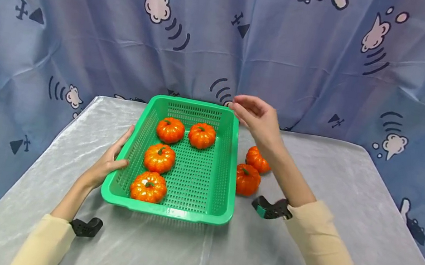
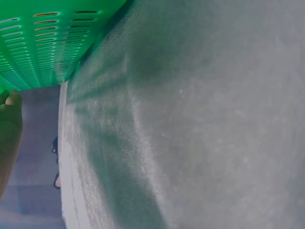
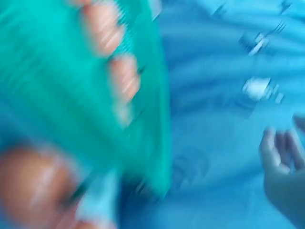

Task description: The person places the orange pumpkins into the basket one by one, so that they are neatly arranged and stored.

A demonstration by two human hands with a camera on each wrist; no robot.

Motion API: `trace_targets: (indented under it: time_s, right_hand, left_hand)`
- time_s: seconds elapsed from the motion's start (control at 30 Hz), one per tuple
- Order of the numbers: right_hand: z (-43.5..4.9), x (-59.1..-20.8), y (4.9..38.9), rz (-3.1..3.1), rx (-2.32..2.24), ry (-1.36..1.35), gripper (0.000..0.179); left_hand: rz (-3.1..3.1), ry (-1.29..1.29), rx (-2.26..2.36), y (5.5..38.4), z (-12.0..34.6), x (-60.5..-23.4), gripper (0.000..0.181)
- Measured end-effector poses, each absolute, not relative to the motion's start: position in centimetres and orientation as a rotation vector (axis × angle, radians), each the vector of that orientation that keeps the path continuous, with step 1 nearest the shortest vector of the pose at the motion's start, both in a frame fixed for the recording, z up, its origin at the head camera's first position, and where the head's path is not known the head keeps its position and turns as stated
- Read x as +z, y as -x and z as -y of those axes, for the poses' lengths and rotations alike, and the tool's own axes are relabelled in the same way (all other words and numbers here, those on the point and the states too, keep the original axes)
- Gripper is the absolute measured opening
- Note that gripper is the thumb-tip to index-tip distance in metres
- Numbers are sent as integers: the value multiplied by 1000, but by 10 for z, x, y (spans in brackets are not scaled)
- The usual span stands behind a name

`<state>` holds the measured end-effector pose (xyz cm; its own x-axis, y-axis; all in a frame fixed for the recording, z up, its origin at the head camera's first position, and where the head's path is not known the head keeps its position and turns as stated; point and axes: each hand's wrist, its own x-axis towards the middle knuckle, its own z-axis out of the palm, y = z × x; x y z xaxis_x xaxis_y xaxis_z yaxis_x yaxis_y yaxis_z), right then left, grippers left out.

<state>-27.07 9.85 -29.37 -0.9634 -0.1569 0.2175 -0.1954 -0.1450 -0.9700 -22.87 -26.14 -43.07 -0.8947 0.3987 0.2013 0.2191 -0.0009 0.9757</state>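
A green slotted plastic basket (image 1: pixel 188 215) is in the middle of the head view, with several small orange pumpkins, one of them a pumpkin (image 1: pixel 159 158) by its left wall, inside. My left hand (image 1: pixel 106 165) holds the basket's left side, thumb at the rim and fingers along the outer wall. Above the far right corner is my right hand (image 1: pixel 261 121), fingers loosely bent, nothing between them. The right wrist view is blurred but shows this hand (image 3: pixel 283 167) apart from the basket (image 3: pixel 52 81).
Two more pumpkins, a nearer one (image 1: pixel 247 181) and a farther one (image 1: pixel 257 159), lie beside the basket's right wall, under my right forearm. A pale grey cloth (image 1: pixel 301 255) covers the table. Behind its far edge hangs a blue patterned curtain (image 1: pixel 204 21).
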Motion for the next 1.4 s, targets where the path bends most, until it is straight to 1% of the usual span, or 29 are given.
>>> trace_targets:
  time_s: [0.1, 0.17, 0.33, 0.47, 0.57, 0.7, 0.83, 0.93, 1.1, 1.3, 1.4]
  right_hand:
    - [-145, -321, 270, 2226, 2073, -587, 33]
    - [-175, -342, 269, 2277, 2014, -678, 33]
    - [-236, -388, 261, 2327, 2062, -813, 40]
    - [-259, -413, 255, 2441, 2130, -884, 52]
    - [-259, -427, 253, 2527, 2147, -960, 65]
    - [-246, -440, 254, 2583, 2157, -1034, 80]
    - [-234, -450, 257, 2561, 2156, -1095, 90]
    - [-228, -455, 259, 2530, 2169, -1111, 92]
    - [-217, -459, 262, 2601, 2104, -1008, 93]
    - [-199, -461, 263, 2797, 1659, -906, 101]
    - [-191, -464, 263, 2819, 1554, -845, 101]
  left_hand:
    - [-2114, -665, 2031, 229, 261, -428, 91]
    - [-2116, -673, 2030, 229, 261, -427, 90]
    - [-2118, -697, 2026, 230, 263, -425, 90]
    - [-2118, -703, 2022, 231, 264, -425, 91]
    - [-2121, -695, 2022, 232, 265, -426, 92]
    - [-2121, -694, 2030, 231, 264, -429, 92]
    - [-2110, -717, 2048, 229, 262, -431, 90]
    - [-2102, -730, 2058, 229, 261, -433, 89]
    - [-2102, -716, 2058, 228, 260, -434, 89]
    - [-2122, -696, 2053, 228, 260, -434, 89]
    - [-2130, -688, 2051, 228, 260, -434, 89]
